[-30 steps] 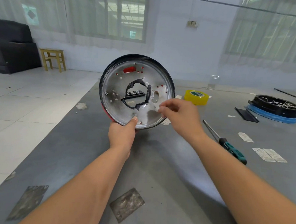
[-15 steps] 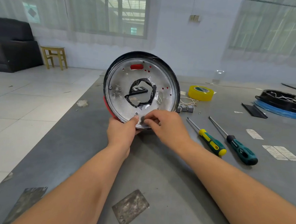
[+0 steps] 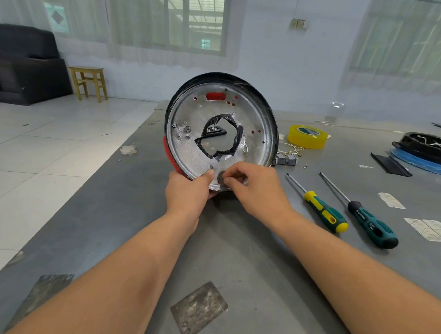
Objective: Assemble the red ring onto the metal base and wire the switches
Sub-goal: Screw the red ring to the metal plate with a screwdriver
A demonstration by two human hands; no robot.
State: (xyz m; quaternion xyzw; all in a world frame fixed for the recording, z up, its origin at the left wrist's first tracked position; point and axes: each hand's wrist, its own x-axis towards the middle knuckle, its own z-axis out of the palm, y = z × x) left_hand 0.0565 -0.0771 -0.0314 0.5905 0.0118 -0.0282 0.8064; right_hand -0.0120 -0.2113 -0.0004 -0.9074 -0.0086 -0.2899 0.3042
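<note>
My left hand [image 3: 187, 193] grips the bottom rim of the metal base [image 3: 216, 133], held upright above the grey table [image 3: 248, 257], red ring [image 3: 168, 151] peeking behind. My right hand [image 3: 254, 189] pinches at its lower face; contents unclear. 2 screwdrivers [image 3: 324, 210] lie right, switches [image 3: 286, 158] beyond.

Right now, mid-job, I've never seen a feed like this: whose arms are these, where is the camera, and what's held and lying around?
One head-worn camera looks forward and down at a person's bare hands. The left hand has its grip on the metal base, stood on edge, with the red ring behind it. The right hand pinches near its lower rim. On the grey table lie two screwdrivers, yellow tape, small switches and a black tray.
</note>
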